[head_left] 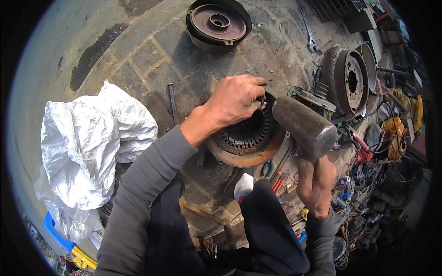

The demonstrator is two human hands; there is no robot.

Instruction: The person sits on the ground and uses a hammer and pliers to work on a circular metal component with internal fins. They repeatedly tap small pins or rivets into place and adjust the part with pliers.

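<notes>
A round motor stator (245, 154) with slotted inner teeth and a rusty outer ring lies on the floor between my legs. My left hand (232, 99) is closed over its far upper part on a small metal pin (263, 103), mostly hidden by the fingers. My right hand (316, 184) grips a heavy hammer, its big cylindrical head (304, 126) raised beside the stator's right side, near the pin. Pliers with green handles (266, 169) and red-handled pliers (279, 184) lie below the stator. A long metal bar (173, 103) lies at its left.
A round housing (218, 25) sits beyond my hands, with a wrench (309, 30) to its right. Rusty wheel-like parts (352, 80) stand at the right, above heaps of tools and cables (368, 202). A crumpled white sack (83, 147) lies at the left, near a blue-and-yellow object (57, 230).
</notes>
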